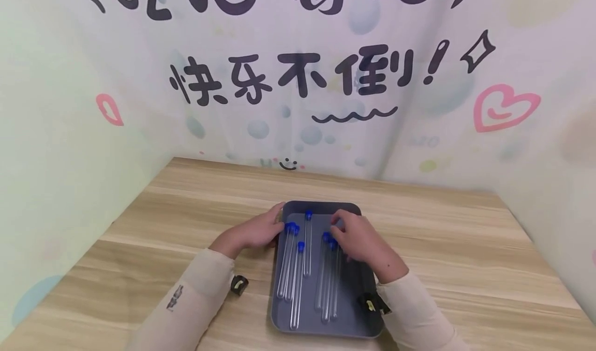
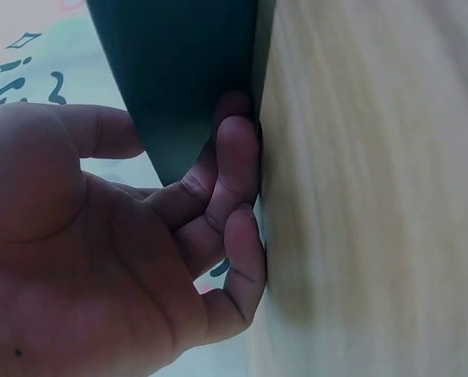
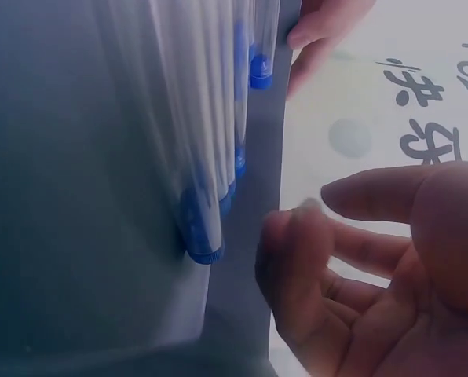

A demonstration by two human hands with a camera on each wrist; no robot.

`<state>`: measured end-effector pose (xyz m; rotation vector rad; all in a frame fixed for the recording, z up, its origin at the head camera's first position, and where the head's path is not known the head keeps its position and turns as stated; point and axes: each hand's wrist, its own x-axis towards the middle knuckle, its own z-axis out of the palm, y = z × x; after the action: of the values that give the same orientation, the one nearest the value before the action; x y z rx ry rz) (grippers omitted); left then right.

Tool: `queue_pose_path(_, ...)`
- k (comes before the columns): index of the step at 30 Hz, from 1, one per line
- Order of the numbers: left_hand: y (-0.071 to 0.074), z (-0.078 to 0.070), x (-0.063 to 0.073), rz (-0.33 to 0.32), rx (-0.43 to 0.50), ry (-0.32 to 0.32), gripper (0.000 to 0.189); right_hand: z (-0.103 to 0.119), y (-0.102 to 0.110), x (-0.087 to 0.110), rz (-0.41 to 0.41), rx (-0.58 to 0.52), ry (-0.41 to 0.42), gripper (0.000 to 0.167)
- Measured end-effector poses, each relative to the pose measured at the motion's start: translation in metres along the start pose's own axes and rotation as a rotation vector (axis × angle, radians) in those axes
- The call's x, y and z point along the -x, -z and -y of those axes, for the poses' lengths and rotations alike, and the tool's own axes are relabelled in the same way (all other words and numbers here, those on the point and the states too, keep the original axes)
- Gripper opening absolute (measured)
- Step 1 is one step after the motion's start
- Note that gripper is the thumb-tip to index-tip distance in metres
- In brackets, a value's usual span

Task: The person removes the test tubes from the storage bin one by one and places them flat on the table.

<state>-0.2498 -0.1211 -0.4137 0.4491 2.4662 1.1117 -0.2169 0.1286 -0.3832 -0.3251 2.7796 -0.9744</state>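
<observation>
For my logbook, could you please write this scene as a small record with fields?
Container: grey tray on wooden table
Contents: clear tubes with blue caps, lying in a left and a right group; count unclear
Left grip: holds the tray's left wall
Right grip: over the tray, near the right group's caps; no tube seen in it
Background: white backdrop with black lettering

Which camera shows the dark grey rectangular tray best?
The head view, because nearly the whole dark grey rectangular tray shows. The left wrist view catches only some outer wall; the right wrist, part of its interior and rim.
</observation>
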Motion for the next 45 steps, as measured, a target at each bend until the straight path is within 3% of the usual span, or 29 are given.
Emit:
queue_pose_path(15, 0.004, 0.001, 0.000, 0.035, 0.052, -0.020, 0.060, -0.002, -0.003, 0.001, 0.113, 0.043, -0.093, 0.028)
queue_pose_path(24, -0.002, -0.001, -0.005, 0.062, 0.055, -0.019, 0.061, -0.011, -0.005, 0.006, 0.132, 0.037, -0.088, 0.032)
queue_pose_path(31, 0.003, 0.001, -0.002, 0.045, 0.030, 0.011, 0.062, -0.008, -0.006, 0.001, 0.154, 0.076, -0.038, 0.033)
queue_pose_path(36, 0.006, 0.003, -0.002, 0.071, 0.043, -0.026, 0.062, -0.004, -0.006, 0.000, 0.161, 0.083, -0.039, 0.038)
queue_pose_path(45, 0.004, 0.003, -0.002, 0.076, 0.037, -0.032, 0.061, -0.004, -0.007, 0.005, 0.148, 0.080, -0.033, 0.044)
